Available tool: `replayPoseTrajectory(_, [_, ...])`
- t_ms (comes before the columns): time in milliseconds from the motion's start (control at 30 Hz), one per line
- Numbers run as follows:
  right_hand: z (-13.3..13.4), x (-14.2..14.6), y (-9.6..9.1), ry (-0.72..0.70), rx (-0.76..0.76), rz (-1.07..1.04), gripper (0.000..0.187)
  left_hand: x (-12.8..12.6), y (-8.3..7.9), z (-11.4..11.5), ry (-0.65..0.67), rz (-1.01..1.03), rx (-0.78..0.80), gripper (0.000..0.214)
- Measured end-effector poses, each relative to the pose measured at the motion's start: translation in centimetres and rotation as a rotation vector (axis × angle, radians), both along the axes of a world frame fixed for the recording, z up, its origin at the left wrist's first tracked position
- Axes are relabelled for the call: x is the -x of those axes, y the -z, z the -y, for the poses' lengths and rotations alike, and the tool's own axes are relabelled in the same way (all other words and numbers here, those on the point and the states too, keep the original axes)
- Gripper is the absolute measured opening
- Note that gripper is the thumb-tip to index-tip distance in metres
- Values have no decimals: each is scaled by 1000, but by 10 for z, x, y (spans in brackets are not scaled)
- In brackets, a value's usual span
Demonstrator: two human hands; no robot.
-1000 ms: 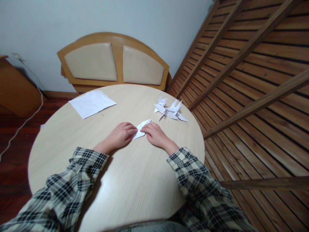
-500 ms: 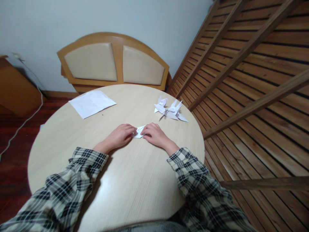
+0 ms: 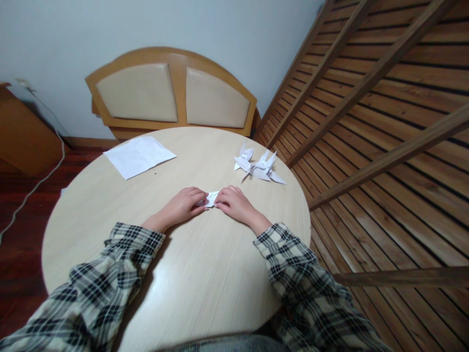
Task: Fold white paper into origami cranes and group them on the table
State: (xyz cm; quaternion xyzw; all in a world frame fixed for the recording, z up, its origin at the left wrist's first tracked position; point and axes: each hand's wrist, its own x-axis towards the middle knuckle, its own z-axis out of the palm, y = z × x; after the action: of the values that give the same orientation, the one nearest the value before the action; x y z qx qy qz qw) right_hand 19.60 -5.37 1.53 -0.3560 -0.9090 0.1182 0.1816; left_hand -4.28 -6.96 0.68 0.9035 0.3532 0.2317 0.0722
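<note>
A small folded piece of white paper (image 3: 211,198) lies at the middle of the round table, partly covered by my fingers. My left hand (image 3: 185,208) is closed on its left end, the thumb along the near edge. From the other side my right hand (image 3: 236,203) pinches the right end, fingertips on top and thumb at the near edge. The two thumbs are close together. Beyond my right hand stand several white paper cranes (image 3: 258,166) bunched together, their wings and points overlapping.
A flat white sheet of paper (image 3: 141,157) lies at the back left of the round table (image 3: 205,274). Behind the table stands a padded wooden headboard (image 3: 181,93). A slatted wooden panel (image 3: 366,161) leans along the right side. A white cable (image 3: 40,181) runs down the left.
My left thumb has moved right along the paper's near edge, closer to the right thumb. Less of the folded paper shows at the near side. The cranes and flat sheet stay put.
</note>
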Motion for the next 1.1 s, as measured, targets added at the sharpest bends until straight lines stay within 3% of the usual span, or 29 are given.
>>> replayPoseTrajectory(533, [-5,-2,9,188,-57,20,19,-1,2,-2,-2,67,-2,22])
replayPoseTrajectory(767, [-4,-2,10,183,-56,-17,20,0,5,-3,-67,59,-22,11])
replayPoseTrajectory(1100, [-3,1,10,276,-41,-6,17,0,4,-3,-13,54,3,26])
